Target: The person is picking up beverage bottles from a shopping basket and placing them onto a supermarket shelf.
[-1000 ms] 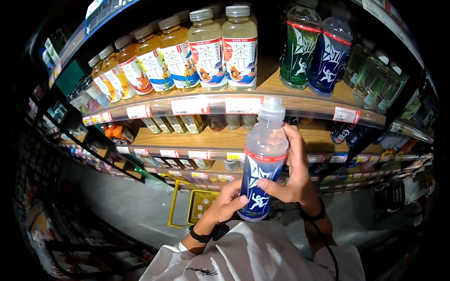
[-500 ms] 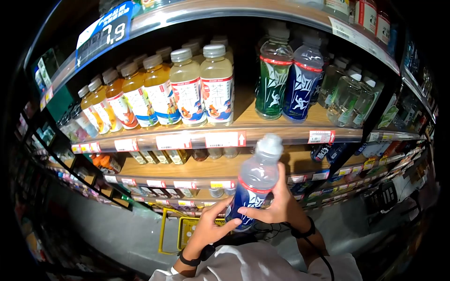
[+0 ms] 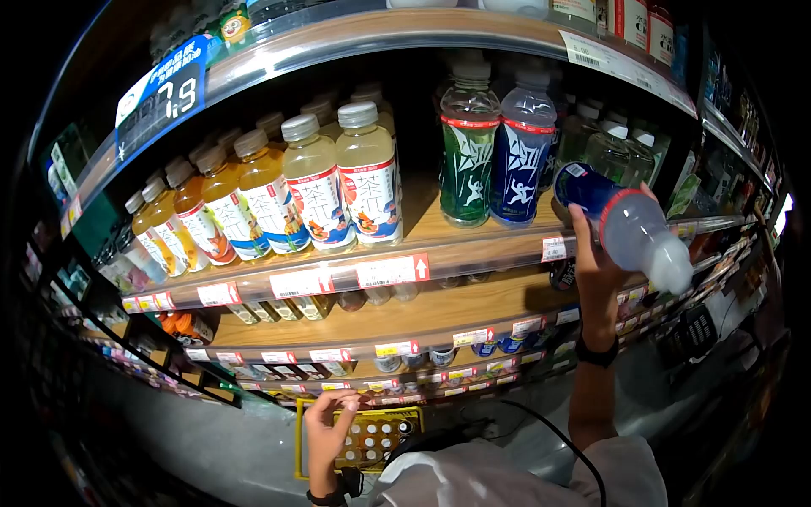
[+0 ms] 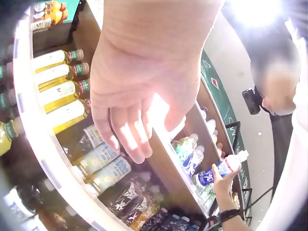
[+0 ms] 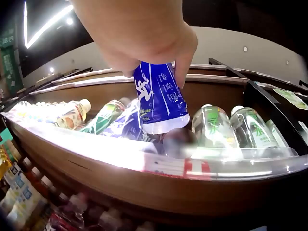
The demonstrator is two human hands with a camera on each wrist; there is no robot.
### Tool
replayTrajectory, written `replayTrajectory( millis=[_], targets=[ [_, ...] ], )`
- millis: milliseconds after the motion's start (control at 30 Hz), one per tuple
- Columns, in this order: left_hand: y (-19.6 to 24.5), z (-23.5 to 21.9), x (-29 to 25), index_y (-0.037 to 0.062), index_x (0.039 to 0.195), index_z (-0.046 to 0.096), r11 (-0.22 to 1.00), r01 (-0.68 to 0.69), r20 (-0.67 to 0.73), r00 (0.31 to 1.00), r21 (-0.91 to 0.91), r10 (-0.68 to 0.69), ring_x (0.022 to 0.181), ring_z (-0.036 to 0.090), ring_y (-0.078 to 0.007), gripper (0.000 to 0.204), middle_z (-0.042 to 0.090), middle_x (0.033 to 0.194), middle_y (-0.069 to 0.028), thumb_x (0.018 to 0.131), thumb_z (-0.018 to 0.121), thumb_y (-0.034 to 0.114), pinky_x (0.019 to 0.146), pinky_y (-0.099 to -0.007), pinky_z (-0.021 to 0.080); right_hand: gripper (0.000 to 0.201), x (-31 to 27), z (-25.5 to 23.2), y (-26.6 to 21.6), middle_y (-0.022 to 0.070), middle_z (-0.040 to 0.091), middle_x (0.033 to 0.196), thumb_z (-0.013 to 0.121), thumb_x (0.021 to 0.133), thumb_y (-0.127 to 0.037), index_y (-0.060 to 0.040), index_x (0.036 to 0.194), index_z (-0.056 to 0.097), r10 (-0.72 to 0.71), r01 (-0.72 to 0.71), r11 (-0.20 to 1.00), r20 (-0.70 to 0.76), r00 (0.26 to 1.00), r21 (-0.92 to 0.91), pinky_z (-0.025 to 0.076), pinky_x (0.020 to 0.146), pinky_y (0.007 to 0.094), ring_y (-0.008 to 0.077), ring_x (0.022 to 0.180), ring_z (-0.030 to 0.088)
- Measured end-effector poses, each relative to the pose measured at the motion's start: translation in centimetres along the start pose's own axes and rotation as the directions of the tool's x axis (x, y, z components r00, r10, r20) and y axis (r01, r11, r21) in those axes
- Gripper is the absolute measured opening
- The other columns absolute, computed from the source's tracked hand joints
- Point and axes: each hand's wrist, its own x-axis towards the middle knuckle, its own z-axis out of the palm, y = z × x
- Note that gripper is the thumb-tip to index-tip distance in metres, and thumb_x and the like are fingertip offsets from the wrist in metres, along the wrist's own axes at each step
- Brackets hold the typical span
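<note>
My right hand (image 3: 590, 253) grips a blue-labelled drink bottle (image 3: 621, 220) and holds it tilted, base toward the upper shelf (image 3: 473, 241) and white cap pointing out to the right. In the right wrist view the bottle's blue base (image 5: 161, 98) hangs just above the shelf rail, over green and blue bottles (image 5: 115, 120). In the left wrist view the bottle (image 4: 221, 169) shows far off. My left hand (image 3: 325, 427) hangs low near the yellow basket (image 3: 372, 435), fingers relaxed (image 4: 130, 139), holding nothing.
Upright green (image 3: 467, 160) and blue (image 3: 522, 156) bottles stand at the shelf front, clear bottles (image 3: 621, 148) to their right. Tea bottles (image 3: 317, 190) fill the shelf's left part. Lower shelves (image 3: 397, 325) carry small bottles and price tags.
My right hand lifted the bottle from chest height up and right to the shelf, tipping it sideways. My left hand let go of it and dropped toward the basket.
</note>
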Motion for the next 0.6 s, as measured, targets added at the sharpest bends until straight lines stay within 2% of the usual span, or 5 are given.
replayTrajectory(
  millis=[33, 100, 167, 433, 600],
  targets=[
    [0.6, -0.1, 0.0, -0.006, 0.111, 0.068, 1.0, -0.001, 0.002, 1.0, 0.003, 0.001, 0.095, 0.07, -0.0157, 0.017, 0.075, 0.102, -0.0122, 0.096, 0.069, 0.001, 0.088, -0.0299, 0.055, 0.089, -0.2, -0.2, 1.7, 0.0182, 0.05, 0.139, 0.097, 0.07, -0.01, 0.0071, 0.138, 0.041, -0.163, 0.181, 0.955, 0.093, 0.982, -0.234, 0.053, 0.094, 0.0389, 0.0283, 0.114, 0.058],
    [2.2, -0.4, 0.2, -0.0056, 0.11, 0.067, 0.999, 0.027, -0.046, 0.999, -0.022, -0.028, 0.095, 0.07, -0.0152, 0.016, 0.075, 0.102, -0.0122, 0.097, 0.069, 0.004, 0.088, -0.0293, 0.054, 0.096, -1.2, 0.8, 3.8, 0.0198, 0.046, 0.136, 0.097, 0.071, -0.012, 0.0055, 0.142, 0.034, -0.142, 0.173, 0.961, 0.149, 0.978, -0.217, 0.052, 0.095, 0.0406, 0.0298, 0.116, 0.057],
    [2.1, -0.8, 0.3, -0.0052, 0.109, 0.067, 0.998, 0.037, -0.049, 0.998, -0.044, -0.039, 0.094, 0.07, -0.0148, 0.014, 0.075, 0.102, -0.0119, 0.098, 0.068, 0.005, 0.088, -0.0286, 0.054, 0.101, -0.9, 1.4, 3.2, 0.0214, 0.042, 0.137, 0.093, 0.078, -0.017, 0.0007, 0.147, 0.023, 0.115, -0.119, 0.993, 0.14, 0.983, 0.02, 0.048, 0.103, 0.0424, 0.0305, 0.121, 0.053],
    [0.4, -1.5, -0.4, -0.0042, 0.109, 0.069, 0.998, 0.06, -0.066, 0.996, 0.028, -0.059, 0.095, 0.069, -0.0137, 0.015, 0.074, 0.101, -0.0094, 0.098, 0.069, 0.004, 0.088, -0.0283, 0.053, 0.118, 4.0, 2.2, 1.5, 0.0263, 0.04, 0.148, 0.09, 0.08, -0.017, -0.0056, 0.163, 0.005, 0.06, -0.07, 0.997, 0.245, 0.968, 0.033, 0.044, 0.112, 0.0442, 0.036, 0.133, 0.052],
    [-0.4, -1.4, -0.3, -0.0039, 0.107, 0.069, 0.997, 0.072, -0.064, 0.995, 0.025, -0.07, 0.093, 0.069, -0.014, 0.012, 0.074, 0.099, -0.0086, 0.098, 0.068, 0.003, 0.086, -0.0286, 0.053, 0.103, 3.9, 3.2, 1.1, 0.0252, 0.043, 0.144, 0.09, 0.081, -0.015, -0.0041, 0.152, 0.016, 0.243, -0.255, 0.967, 0.234, 0.941, 0.019, 0.055, 0.094, 0.0365, 0.0292, 0.122, 0.06]
  ],
)
